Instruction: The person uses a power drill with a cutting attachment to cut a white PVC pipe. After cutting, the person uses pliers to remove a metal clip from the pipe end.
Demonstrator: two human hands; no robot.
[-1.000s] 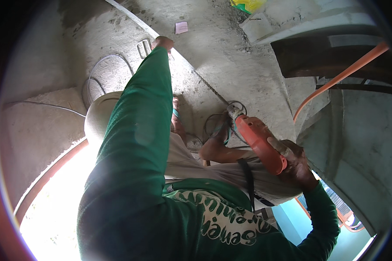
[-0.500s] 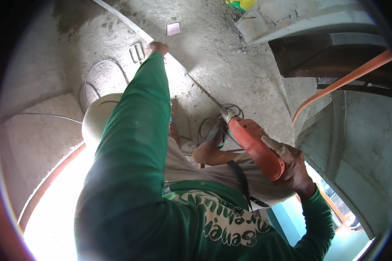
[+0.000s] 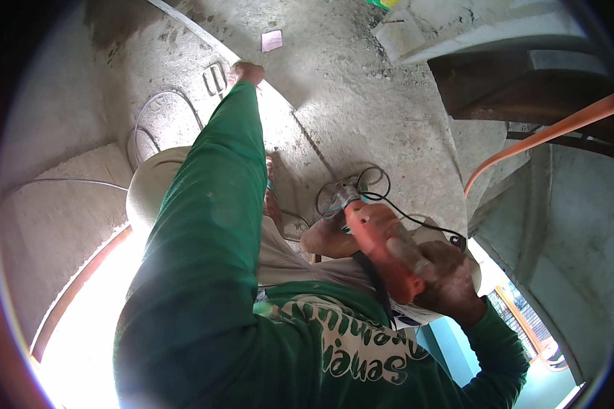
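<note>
Hold the red drill (image 3: pixel 382 245) steady, with the long bit (image 3: pixel 314 144) in line with the pale strip (image 3: pixel 196 33), which lies on the floor (image 3: pixel 399 126) ahead and left of the drill. Keep the black cable (image 3: pixel 389 184), looped beside the drill's front end, clear of the chuck; likewise the foot (image 3: pixel 320 238) just left of it.

Right hand (image 3: pixel 454 278): fingers wrapped around the drill's rear, gripping it; blurred. Left hand (image 3: pixel 247 71): at the strip, ahead of the drill; fingers largely hidden, closure cannot be determined.
</note>
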